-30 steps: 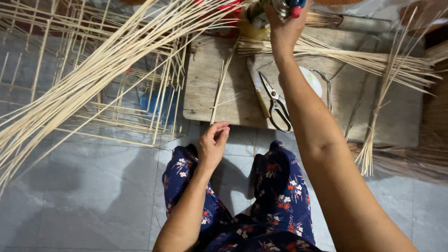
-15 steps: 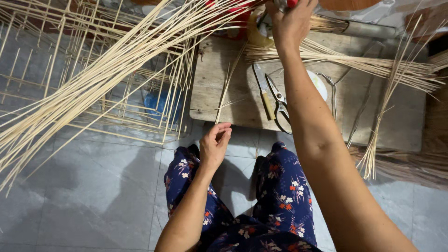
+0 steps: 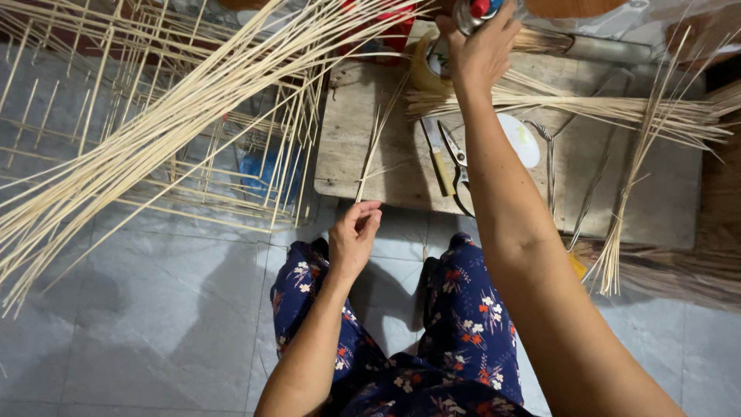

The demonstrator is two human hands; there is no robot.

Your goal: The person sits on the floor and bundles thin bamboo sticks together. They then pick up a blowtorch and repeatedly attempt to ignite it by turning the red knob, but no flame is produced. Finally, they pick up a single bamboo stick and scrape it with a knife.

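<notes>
While the left hand (image 3: 353,241) pinched a thin bamboo stick (image 3: 375,150) lying over the wooden tabletop (image 3: 363,158) edge, the right hand (image 3: 480,48) closed its grip at twelve o'clock on a metal can (image 3: 472,11), cut off by the frame; its contents were hidden. Scissors (image 3: 457,166) lay nearby.

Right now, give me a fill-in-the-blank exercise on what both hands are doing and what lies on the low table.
1. The left hand pinches thin ____ sticks at their lower end.
2. The right hand reaches to the far edge of the wooden ____.
3. Beside the knife on the board lies a pair of ____.
4. The person's lap is covered by dark blue cloth with a ____ print.

Missing words: bamboo; table; scissors; floral
</notes>
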